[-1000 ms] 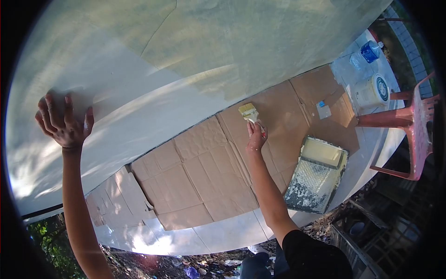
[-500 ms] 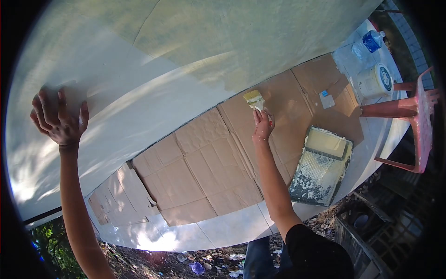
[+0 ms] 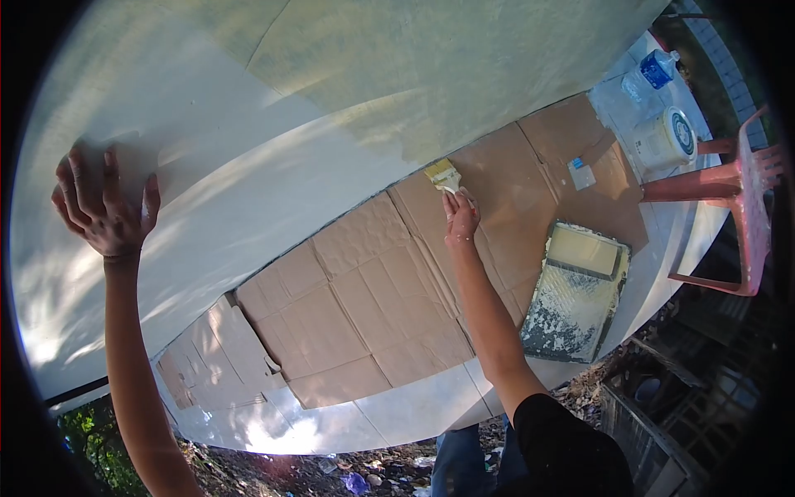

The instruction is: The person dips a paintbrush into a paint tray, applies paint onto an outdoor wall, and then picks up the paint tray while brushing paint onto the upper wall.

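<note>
One brush (image 3: 443,174) is in your right hand (image 3: 462,219), which is closed on it; the bristles are over the cardboard (image 3: 377,306), near the wall (image 3: 257,174) | your left hand (image 3: 108,214) is spread wide at the wall, holding nothing visible | paint tray (image 3: 573,298) lies partly on the cardboard

Left grip (image 3: 109,214) splayed, right grip (image 3: 462,219) curled, arms (image 3: 490,323) outstretched

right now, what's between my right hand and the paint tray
In the head view, only cardboard lies between your right hand, which holds the brush, and the paint tray; nothing sits on that stretch.
</note>
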Available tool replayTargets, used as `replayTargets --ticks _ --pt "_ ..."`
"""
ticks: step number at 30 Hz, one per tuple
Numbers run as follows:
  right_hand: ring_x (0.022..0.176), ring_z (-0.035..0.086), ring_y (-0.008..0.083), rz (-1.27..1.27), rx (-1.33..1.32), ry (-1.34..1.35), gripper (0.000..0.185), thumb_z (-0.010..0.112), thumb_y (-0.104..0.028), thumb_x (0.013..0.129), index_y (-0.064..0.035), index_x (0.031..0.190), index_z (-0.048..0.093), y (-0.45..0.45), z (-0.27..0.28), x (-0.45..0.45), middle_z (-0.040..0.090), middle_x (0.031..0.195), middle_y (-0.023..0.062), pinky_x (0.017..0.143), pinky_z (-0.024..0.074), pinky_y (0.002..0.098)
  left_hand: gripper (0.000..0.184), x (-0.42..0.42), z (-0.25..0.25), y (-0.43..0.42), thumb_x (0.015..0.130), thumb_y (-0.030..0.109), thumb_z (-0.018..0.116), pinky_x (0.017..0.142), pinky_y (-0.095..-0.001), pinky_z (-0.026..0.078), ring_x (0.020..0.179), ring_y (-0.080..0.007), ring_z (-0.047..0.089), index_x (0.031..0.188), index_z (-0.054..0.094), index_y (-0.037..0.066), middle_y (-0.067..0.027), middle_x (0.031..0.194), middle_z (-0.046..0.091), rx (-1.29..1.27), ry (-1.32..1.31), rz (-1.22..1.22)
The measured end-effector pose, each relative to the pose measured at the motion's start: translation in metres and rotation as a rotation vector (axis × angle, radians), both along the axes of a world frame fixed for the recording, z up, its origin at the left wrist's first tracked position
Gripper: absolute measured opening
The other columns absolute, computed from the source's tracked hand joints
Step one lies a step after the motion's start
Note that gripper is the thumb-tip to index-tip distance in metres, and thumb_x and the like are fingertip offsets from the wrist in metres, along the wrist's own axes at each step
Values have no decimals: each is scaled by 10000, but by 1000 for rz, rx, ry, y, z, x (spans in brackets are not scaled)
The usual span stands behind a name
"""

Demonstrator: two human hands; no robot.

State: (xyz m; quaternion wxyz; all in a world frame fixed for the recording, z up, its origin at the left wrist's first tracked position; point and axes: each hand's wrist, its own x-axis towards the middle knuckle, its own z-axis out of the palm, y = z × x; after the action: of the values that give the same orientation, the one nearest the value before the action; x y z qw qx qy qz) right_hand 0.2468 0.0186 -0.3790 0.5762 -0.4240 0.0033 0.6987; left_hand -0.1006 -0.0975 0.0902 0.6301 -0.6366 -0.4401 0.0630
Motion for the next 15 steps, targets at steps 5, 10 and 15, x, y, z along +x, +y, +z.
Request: replayTargets --ticks 5,10,15 --pt "1008 665 308 -5 85 196 255 580 13 894 14 1141 518 8 36 -18 633 1071 182 950 563 412 635 -2 -1 0 900 506 565 1051 -505 325 1296 -368 430 1398 447 130 -193 1419 443 -7 -11 -28" --pt "1044 655 325 -26 224 197 228 556 12 911 12 1136 521 -24 76 20 628 1132 219 959 560 412 628 -3 0 -2 900 498 566 1051 -496 330 1296 -368 431 1399 447 136 -192 1425 443 -1 -4 -14" --pt "951 657 277 -75 30 -49 235 602 7 888 -6 1098 499 13 40 -24 606 1029 167 932 570 375 630 -2 0 -2 899 500 567 1052 -485 334 1298 -357 433 1401 450 139 -187 1431 440 9 -5 -5"
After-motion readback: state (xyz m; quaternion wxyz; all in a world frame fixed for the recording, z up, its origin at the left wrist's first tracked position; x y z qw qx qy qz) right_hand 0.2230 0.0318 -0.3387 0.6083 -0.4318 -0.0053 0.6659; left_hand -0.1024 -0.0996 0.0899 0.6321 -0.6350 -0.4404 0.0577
